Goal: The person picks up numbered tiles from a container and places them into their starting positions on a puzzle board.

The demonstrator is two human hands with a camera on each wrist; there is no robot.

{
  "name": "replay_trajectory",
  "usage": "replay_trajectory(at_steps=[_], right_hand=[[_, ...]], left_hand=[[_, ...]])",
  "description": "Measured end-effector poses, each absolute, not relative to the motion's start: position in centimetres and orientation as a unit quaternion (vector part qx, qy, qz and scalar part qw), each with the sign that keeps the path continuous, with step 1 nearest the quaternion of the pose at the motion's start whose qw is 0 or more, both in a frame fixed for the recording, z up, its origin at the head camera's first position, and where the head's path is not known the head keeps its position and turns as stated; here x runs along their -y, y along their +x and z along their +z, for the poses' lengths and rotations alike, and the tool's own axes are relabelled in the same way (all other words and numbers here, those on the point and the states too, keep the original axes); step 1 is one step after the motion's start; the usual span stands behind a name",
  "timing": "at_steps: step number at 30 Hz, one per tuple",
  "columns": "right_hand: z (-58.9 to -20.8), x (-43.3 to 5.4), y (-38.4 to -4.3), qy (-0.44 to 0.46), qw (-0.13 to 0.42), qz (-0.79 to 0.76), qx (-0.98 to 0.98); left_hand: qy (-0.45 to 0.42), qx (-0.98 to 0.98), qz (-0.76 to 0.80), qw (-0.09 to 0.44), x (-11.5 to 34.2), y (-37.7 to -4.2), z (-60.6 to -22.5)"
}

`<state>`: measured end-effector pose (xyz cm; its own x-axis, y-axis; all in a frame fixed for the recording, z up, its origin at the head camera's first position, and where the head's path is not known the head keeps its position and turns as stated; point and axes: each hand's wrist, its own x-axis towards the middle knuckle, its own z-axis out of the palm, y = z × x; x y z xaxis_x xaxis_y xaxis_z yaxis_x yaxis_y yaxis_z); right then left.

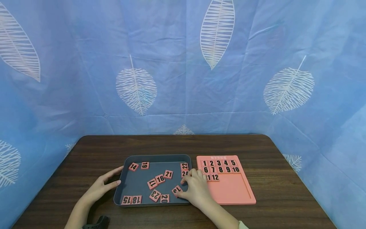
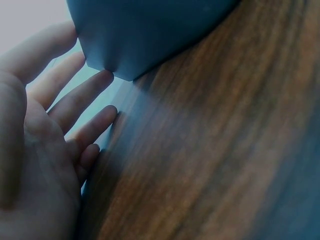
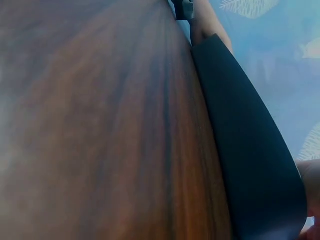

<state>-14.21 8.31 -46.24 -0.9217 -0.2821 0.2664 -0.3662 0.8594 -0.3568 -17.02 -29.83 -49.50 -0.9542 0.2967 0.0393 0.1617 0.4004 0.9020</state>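
My left hand (image 1: 98, 187) rests its straight fingertips against the left wall of a dark grey tray (image 1: 121, 184); the left wrist view shows those fingers (image 2: 82, 97) at the tray's outer side (image 2: 145, 35). Over the tray's right side reaches my right hand (image 1: 197, 187). Its thumb overlaps the corner of a pink number tile marked 13 (image 1: 176, 190), while the index fingertip is a little apart from that tile. Several other tiles lie scattered in the tray, such as 21 (image 1: 168, 174), 16 (image 1: 160, 178), 23 (image 1: 155, 195) and 20 (image 1: 164, 198).
Right of the tray lies a pink puzzle board (image 1: 233, 190), with tiles 1 to 12 in its upper rows, partly behind my right hand. Both sit on a dark wooden table (image 1: 274, 178). A blue leaf-patterned curtain (image 1: 177, 79) hangs behind. A dark band (image 1: 98, 222) circles my left wrist.
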Motion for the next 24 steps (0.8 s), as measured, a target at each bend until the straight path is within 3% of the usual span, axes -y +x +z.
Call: replay_trajectory(at_steps=[7, 24], right_hand=[[-46.02, -7.96, -14.31, 0.168, 0.073, 0.198, 0.963], [-45.61, -7.98, -14.40, 0.180, 0.082, 0.192, 0.961]], left_hand=[[0.138, -0.832, 0.534, 0.067, 29.93, -17.03, -49.41], [0.131, -0.833, 0.533, 0.070, 29.93, -17.29, -49.40]])
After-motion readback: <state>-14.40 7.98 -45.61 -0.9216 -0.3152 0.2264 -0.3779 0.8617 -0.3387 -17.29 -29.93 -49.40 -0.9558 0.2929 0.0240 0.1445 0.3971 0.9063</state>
